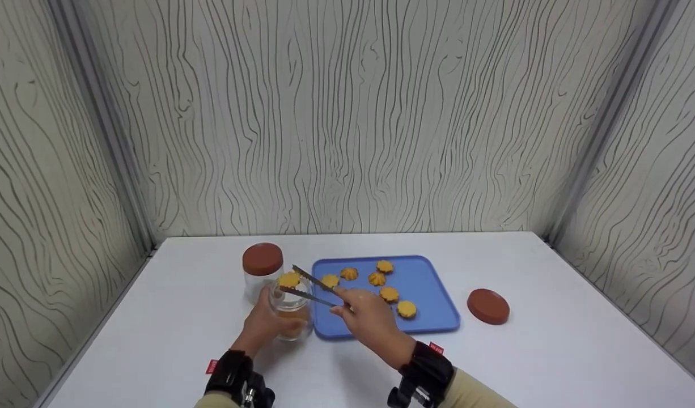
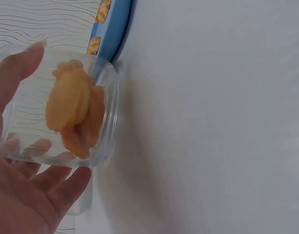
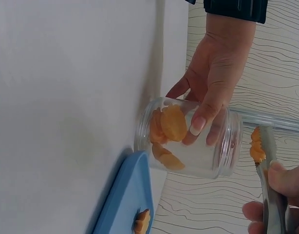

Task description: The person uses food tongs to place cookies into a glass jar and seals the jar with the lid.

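Observation:
My left hand (image 1: 266, 324) grips a clear, lidless jar (image 3: 204, 158) around its side, with the thumb on one side and fingers on the other. Several yellow-brown scalloped cookies (image 3: 173, 123) lie in the jar's bottom. In my right hand (image 1: 374, 322) is a pair of metal tongs (image 1: 313, 296), thumb and fingers pinching its arms. Between the tong tips sits one yellow cookie (image 1: 289, 279), just above the jar's mouth and apart from it in the right wrist view. The left wrist view shows the jar but not the tongs.
A blue tray (image 1: 432, 292) bearing several cookies lies right of the jar. Behind the jar on the left stands another jar with a reddish-brown lid (image 1: 262, 259). A loose reddish-brown lid (image 1: 488, 306) lies right of the tray. Patterned panels (image 1: 347, 141) enclose the white table (image 1: 551, 340).

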`<state>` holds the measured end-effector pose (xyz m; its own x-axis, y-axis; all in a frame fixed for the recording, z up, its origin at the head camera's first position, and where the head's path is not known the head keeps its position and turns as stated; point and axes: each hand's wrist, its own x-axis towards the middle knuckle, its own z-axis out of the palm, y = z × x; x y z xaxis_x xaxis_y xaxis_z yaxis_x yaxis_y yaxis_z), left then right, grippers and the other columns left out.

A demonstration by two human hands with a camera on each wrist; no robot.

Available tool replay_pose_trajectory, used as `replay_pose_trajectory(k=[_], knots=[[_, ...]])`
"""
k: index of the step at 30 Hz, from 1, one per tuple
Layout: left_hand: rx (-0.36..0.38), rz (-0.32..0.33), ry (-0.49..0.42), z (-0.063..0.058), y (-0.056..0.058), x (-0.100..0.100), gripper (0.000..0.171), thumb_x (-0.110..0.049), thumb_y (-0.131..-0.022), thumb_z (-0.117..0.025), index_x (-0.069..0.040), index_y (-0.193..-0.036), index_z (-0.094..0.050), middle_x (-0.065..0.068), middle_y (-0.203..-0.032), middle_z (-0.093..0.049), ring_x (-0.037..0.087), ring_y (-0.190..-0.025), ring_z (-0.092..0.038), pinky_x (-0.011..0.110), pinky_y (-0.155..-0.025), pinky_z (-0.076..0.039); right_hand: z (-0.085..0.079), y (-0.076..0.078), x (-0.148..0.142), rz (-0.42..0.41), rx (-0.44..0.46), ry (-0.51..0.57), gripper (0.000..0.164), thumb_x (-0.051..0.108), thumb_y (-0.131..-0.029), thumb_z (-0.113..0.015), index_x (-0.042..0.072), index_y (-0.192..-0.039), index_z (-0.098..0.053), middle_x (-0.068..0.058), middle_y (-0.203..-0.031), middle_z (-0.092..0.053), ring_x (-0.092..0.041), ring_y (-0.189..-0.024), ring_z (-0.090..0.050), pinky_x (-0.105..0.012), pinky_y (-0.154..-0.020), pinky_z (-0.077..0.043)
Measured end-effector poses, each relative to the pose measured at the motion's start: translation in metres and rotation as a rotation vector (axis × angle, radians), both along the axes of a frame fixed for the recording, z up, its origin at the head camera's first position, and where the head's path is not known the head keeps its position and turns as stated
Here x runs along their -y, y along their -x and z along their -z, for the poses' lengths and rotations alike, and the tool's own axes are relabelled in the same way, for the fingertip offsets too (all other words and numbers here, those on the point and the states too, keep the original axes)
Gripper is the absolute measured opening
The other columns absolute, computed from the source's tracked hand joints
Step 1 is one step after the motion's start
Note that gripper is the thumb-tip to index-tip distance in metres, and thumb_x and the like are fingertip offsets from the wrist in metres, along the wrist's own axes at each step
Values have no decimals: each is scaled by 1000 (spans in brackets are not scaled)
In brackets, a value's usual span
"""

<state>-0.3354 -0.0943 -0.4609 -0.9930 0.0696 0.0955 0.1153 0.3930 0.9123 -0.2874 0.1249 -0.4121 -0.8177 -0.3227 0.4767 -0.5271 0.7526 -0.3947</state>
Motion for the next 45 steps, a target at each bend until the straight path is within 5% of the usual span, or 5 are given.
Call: replay_pose_trajectory(k=[14,36,45], knots=[[4,-13,30,3,1,-1,102,-18,-63,-91,3,-142,-30,28,-133,-50,44,-121,-48,57,-101,-38,2,-1,-12,-3,53,50,39,21,-92,-67,1,-126,-63,4,-80,-59,-8,-69,-50,-23,-59,-41],[-16,-5,0,3,-1,-1,101,-15,-65,-90,7,-141,-28,32,-135,-45,46,-124,-44,57,-103,-35,9,-1,-43,79,-16,44,36,18,-89,-71,0,-120,-66,5,-75,-53,-13,-71,-51,-26,-56,-41],[1,24,-23,-1,-4,0,102,-17,-68,-89,8,-142,-23,34,-139,-39,47,-130,-37,57,-107,-30,14,-2,-59,83,4,70,39,17,-90,-70,-3,-122,-64,-4,-89,-66,-17,-78,-61,-30,-63,-50]])
